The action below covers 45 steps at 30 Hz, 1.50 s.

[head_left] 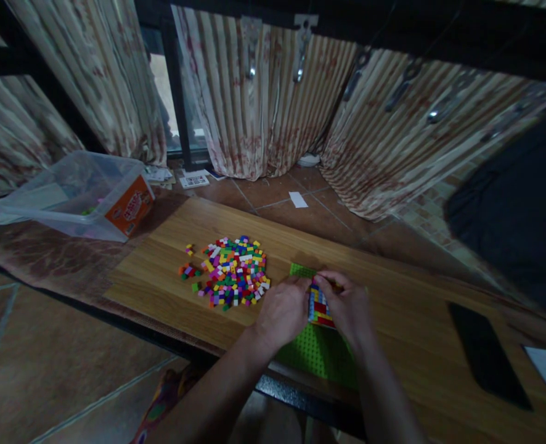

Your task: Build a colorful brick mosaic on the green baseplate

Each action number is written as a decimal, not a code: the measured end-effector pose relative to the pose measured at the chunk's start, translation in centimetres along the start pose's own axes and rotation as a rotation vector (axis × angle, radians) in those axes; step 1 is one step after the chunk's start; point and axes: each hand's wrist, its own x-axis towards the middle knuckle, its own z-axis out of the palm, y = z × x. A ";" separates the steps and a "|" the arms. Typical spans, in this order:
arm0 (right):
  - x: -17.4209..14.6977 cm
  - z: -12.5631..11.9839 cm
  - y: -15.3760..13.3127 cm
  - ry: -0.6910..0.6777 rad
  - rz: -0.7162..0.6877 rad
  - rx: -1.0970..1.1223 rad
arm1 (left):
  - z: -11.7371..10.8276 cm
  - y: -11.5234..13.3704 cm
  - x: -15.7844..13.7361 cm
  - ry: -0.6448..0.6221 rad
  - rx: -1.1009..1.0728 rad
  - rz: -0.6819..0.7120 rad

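Clear plastic tub (76,194) at ten o'clock, loose coloured bricks (229,271) piled on the bench (407,296), left hand (283,311) and right hand (349,308) both grasping a brick block (318,306) over the green baseplate (314,351), dark phone (488,354) at three o'clock.

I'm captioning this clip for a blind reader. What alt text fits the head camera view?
Two hands, the left hand and right hand, press on a small multicoloured block build on a green baseplate. A pile of loose coloured blocks lies to the left on the wooden table, with a clear plastic tub beyond.
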 end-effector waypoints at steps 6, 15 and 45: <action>0.0 0.2 0.2 0.012 0.047 0.062 | -0.3 0.3 0.0 -0.014 0.018 0.017; 0.0 0.5 -0.1 0.044 0.065 0.090 | -0.1 0.2 0.0 -0.016 0.005 0.012; -2.5 -1.1 -4.0 0.081 -0.302 -0.059 | -0.4 0.2 0.5 0.264 -0.690 -0.047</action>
